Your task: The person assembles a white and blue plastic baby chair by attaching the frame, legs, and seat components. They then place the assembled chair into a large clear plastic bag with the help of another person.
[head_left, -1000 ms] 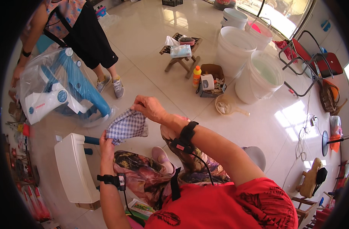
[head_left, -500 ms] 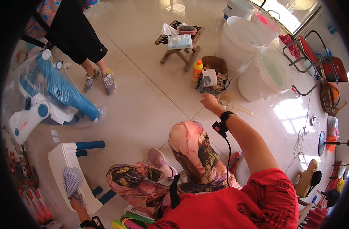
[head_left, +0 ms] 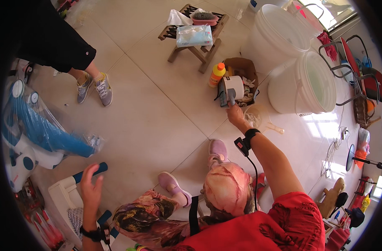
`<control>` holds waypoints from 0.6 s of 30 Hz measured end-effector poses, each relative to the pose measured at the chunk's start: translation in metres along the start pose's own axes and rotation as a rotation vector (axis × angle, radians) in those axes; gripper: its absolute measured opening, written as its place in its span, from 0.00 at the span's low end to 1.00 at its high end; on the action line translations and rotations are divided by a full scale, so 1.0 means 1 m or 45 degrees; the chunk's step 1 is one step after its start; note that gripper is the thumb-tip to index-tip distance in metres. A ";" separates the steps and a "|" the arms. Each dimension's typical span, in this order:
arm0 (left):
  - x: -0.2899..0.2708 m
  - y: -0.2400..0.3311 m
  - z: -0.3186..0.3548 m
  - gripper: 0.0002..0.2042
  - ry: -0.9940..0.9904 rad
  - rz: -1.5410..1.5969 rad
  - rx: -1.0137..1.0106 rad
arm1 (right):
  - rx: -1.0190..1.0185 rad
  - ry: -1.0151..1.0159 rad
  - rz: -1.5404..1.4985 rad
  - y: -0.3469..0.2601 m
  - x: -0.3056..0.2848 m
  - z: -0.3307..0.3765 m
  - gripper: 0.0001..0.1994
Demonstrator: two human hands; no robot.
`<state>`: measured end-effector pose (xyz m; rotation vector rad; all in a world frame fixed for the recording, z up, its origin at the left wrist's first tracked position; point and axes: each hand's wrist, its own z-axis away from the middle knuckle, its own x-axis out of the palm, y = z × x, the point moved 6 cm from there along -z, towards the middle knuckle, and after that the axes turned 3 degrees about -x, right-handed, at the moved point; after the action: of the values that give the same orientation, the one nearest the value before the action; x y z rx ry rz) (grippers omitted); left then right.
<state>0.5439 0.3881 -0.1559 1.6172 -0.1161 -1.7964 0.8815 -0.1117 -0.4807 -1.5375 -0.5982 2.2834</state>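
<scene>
My right hand (head_left: 236, 113) is closed on the grey handle of a white round container (head_left: 235, 85), perhaps a pot or dipper. It rests at the front of an open carton (head_left: 247, 69) with crumpled scraps inside. A yellow bottle with an orange cap (head_left: 217, 74) stands just left of it. Beside my right wrist is a clear tub (head_left: 254, 116) with pale contents. My left hand (head_left: 91, 188) is raised with its fingers apart, holding nothing, above a white stool with blue legs (head_left: 63, 192). A checked cloth (head_left: 75, 219) lies on that stool.
Large white buckets (head_left: 278, 88) stand at the right, near a red chair (head_left: 354, 62). A small wooden stool (head_left: 203, 62) carries a tissue pack (head_left: 194, 36) and a brush (head_left: 204, 18). At left are a person's shoes (head_left: 102, 90) and plastic-wrapped blue-and-white equipment (head_left: 44, 129).
My left hand has let go of the checked cloth and risen. My right hand has reached the white container and taken its grey handle. My knee has shifted right.
</scene>
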 end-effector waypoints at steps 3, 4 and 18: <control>0.089 0.076 -0.079 0.16 -0.554 0.143 0.015 | 0.009 -0.006 -0.063 0.017 0.000 0.031 0.16; 0.119 0.089 -0.100 0.16 -0.681 0.208 0.070 | 0.038 -0.045 -0.085 0.021 -0.001 0.046 0.15; 0.435 0.169 -0.187 0.32 -0.460 0.856 -0.056 | -0.474 -0.283 0.013 -0.010 -0.015 0.162 0.13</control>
<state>0.7993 0.0949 -0.4751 1.0256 -0.6935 -1.5074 0.7371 -0.1366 -0.4099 -1.4445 -1.1319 2.4730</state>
